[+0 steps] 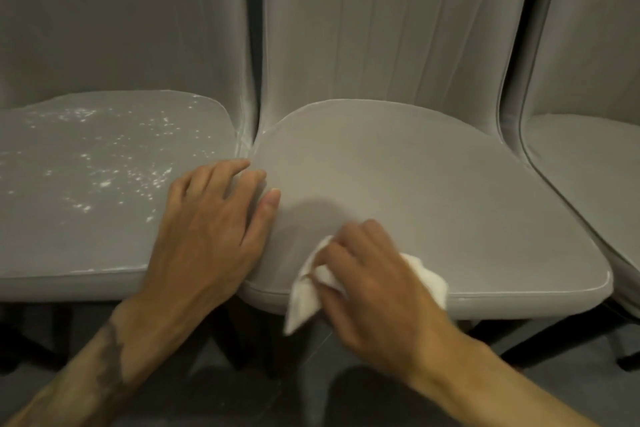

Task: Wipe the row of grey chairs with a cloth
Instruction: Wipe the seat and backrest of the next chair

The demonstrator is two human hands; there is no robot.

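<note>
1. Head view: three grey chairs are seen side by side. The middle chair [433, 191] is centred, the left chair [86, 218] touches it, and the right chair [588, 177] is cut off by the frame edge.
2. The white cloth [304, 302] is found bunched on the front part of the middle chair's seat, and one corner hangs down over the front edge.
3. The cloth is gripped by the right hand [374, 274]. Its fingers are curled over the fabric and pressed down onto the seat.
4. The left hand [214, 225] is laid flat with its fingers spread wide and nearly straight, and nothing is held. It is placed across the line where the left chair's seat meets the middle chair's seat.
5. White specks [104, 180] are scattered across the left chair's seat, while an even grey surface is shown on the middle seat.
6. Dark chair legs [519, 347] and a dark floor [311, 385] are seen below the seats.
</note>
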